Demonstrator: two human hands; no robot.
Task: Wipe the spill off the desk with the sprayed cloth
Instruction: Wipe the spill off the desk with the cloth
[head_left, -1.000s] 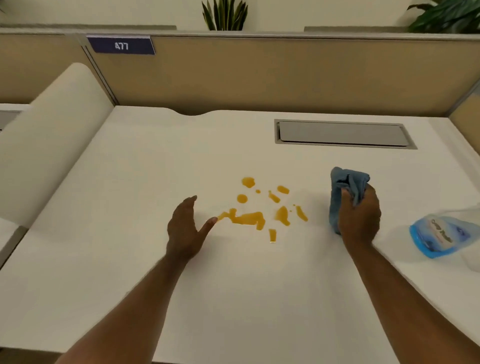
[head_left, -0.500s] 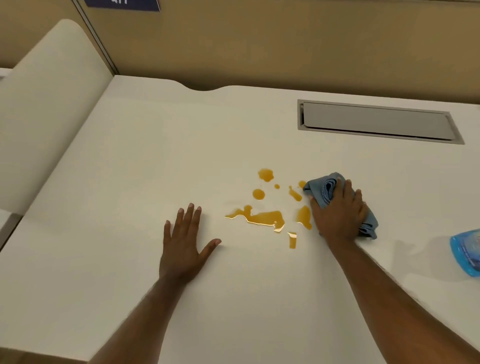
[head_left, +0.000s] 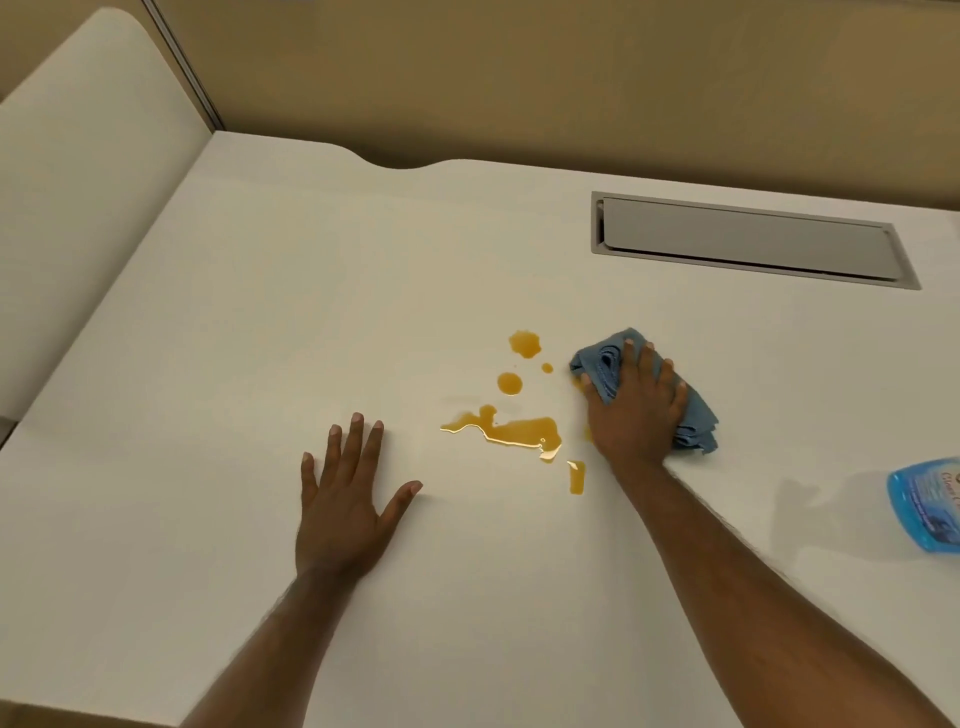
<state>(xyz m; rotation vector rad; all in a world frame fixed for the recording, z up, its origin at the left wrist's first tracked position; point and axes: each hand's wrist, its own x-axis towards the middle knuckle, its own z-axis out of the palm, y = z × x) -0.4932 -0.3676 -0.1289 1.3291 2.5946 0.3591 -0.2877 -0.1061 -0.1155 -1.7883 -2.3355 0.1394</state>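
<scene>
An orange-brown spill (head_left: 519, 430) lies in a puddle and a few separate drops on the white desk (head_left: 260, 312). My right hand (head_left: 634, 410) presses a bunched blue cloth (head_left: 600, 364) flat onto the desk at the spill's right edge, covering the rightmost drops. The cloth sticks out past my fingers at the top left and under my wrist at the right. My left hand (head_left: 345, 499) lies flat on the desk with fingers spread, left of the puddle and not touching it.
A blue spray bottle (head_left: 927, 512) lies at the right edge, partly out of view. A grey cable hatch (head_left: 748, 241) is set in the desk at the back right. Tan partition walls (head_left: 519, 78) stand behind, and a white curved panel (head_left: 78, 182) stands at the left.
My right hand brought the cloth down from upright onto the desk and slid it left over the spill's right drops. My left hand went flat on the desk. The view moved closer.
</scene>
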